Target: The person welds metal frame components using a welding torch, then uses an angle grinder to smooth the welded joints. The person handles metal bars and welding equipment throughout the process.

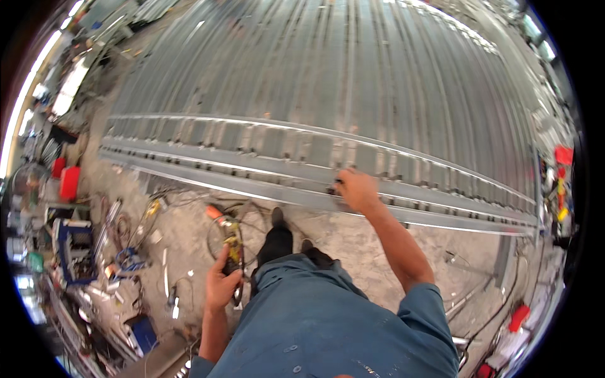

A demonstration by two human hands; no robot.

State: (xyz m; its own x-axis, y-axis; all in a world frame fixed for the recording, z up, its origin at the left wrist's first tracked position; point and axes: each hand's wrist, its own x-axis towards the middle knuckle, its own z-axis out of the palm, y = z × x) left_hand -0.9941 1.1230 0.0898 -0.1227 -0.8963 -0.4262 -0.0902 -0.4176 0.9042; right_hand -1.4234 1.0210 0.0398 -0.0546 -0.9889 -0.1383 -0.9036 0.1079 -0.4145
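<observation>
My left hand (220, 286) is low beside my left leg, its fingers closed around a yellow-and-black handheld tool (234, 247). An orange part shows at the tool's far end; its exact kind is unclear. Reaching forward, my right hand (358, 190) is at the near edge of a large metal frame, with its fingers curled at the long grey steel rail (271, 190). Something small and dark shows by those fingertips, but I cannot make out what it is. Beyond lie many long grey metal profiles (302, 69), side by side, with a bright crossbar (302, 128) over them.
A blue crate (58, 242) stands on the floor at left, near a red container (69, 183). Cables and scraps litter the concrete floor (183, 261). A grey post (504, 261) supports the frame at right. More red objects (518, 318) lie at the far right.
</observation>
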